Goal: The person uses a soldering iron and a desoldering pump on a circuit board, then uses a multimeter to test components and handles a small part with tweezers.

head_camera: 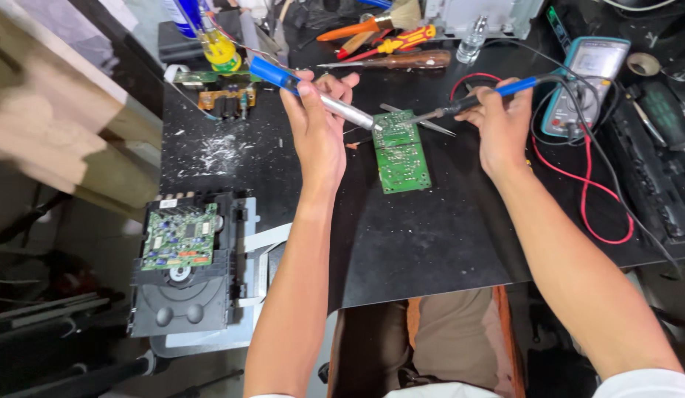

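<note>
- While both hands worked over it, the black worktop (401,243) carried everything, and one green circuit board (400,151) lay flat near its middle, solder side up, presumably so the joints could be reached.
- Left of that board, hanging over the worktop's edge, sat one black disc-drive chassis (184,265) with a second green board on top; a third, brownish board (226,97) lay farther back to the left.
- Right of the green circuit board, one teal multimeter (587,81) rested face up, its red lead looping across the surface.
- Behind the board lay a row of screwdrivers, about four as far as I could count.
- Just left of the board, the left hand (318,125) was closed around a blue-capped silver desoldering pump (313,92), nozzle angled down to the board's upper edge.
- Just right of it, the right hand (497,125) gripped one blue-handled soldering iron (490,96) like a pen, its tip meeting the same corner, so heat and suction seemingly shared one spot.
</note>
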